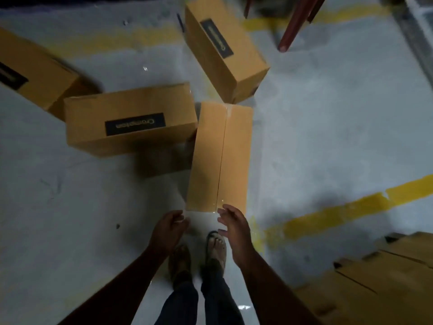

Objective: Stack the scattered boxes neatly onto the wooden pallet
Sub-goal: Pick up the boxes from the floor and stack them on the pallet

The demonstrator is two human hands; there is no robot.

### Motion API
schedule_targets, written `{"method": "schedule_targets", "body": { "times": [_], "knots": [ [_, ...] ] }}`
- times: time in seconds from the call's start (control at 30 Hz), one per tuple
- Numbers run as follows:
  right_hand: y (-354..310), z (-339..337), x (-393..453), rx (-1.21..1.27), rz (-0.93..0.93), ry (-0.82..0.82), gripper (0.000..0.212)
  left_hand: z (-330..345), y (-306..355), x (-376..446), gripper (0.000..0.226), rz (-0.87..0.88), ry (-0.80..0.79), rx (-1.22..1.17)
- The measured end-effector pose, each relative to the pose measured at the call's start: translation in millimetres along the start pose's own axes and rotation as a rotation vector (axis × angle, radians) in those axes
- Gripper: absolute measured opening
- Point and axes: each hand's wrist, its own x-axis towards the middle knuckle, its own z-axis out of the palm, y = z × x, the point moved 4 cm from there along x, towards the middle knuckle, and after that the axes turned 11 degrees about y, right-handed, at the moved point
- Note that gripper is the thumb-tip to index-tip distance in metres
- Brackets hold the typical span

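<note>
Both hands were empty and reaching down toward the near end of a carton. The left hand point(169, 227) had its fingers loosely curled, holding nothing, just short of the carton's near left corner. The right hand point(233, 227) was spread, fingers relaxed, just beside the near right corner. Whether either hand touched the cardboard could not be told; neither had closed round it.

The nearest box point(221, 156) lay lengthwise on the floor point(328, 127) directly ahead of the person's feet, its taped seam uppermost. A second, labelled box point(131, 120) lay crosswise to its left, its end close against the first carton's side. A third box point(225, 50) lay beyond, angled, its near corner close to the far end of the first. A fourth box point(32, 69) was partly cut off at the left edge. All 4 were on the floor.

The wooden pallet point(379, 277) showed at the lower right, well apart from the cartons, with no box visible on the portion in view.

Assessment: the step in hand was the pick-up of the nearest carton. The next move would call for both hands to take hold at opposite sides of the near end or underneath, lift clear of the adjoining labelled carton, then turn right toward the pallet.
</note>
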Motion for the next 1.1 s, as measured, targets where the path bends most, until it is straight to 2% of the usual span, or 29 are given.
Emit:
{"method": "schedule_targets", "body": {
  "times": [0.1, 0.2, 0.27, 0.33, 0.4, 0.47, 0.63, 0.73, 0.87, 0.97, 1.0, 1.1],
  "knots": [
    [43, 23, 101, -0.054, -0.001, 0.070, 0.034, 56, -34, 86, 0.059, -0.088, 0.043, 0.007],
    [81, 17, 171, -0.310, -0.220, 0.323, 0.031, 100, -59, 139, 0.086, -0.196, 0.098, -0.008],
    [103, 6, 200, -0.431, -0.270, 0.482, 0.049, 121, -72, 155, 0.077, -0.249, 0.056, -0.063],
    [119, 0, 218, -0.385, -0.146, 0.463, 0.073, 134, -83, 164, 0.054, -0.248, -0.002, -0.075],
    [133, -2, 229, -0.249, -0.036, 0.343, 0.063, 133, -89, 166, 0.052, -0.213, -0.015, -0.054],
    [131, -11, 224, -0.197, -0.038, 0.314, 0.048, 121, -88, 161, 0.053, -0.191, -0.005, -0.058],
    [74, -55, 138, -0.010, -0.137, 0.353, 0.048, 69, -36, 95, 0.064, -0.143, 0.008, -0.125],
    [28, -72, 58, 0.158, -0.201, 0.324, 0.038, 36, 10, 28, 0.054, -0.143, 0.180, -0.224],
    [-20, -103, -68, 0.214, -0.244, 0.315, 0.038, -17, 58, -83, 0.041, -0.117, 0.353, -0.307],
    [-32, -137, -157, 0.256, -0.309, 0.258, 0.039, -55, 69, -170, 0.038, -0.063, 0.342, -0.358],
    [-31, -149, -193, 0.259, -0.319, 0.229, 0.041, -72, 67, -209, 0.040, -0.061, 0.335, -0.375],
    [-36, -165, -249, 0.253, -0.379, 0.225, 0.043, -101, 66, -260, 0.053, -0.029, 0.337, -0.440]
  ]
}}
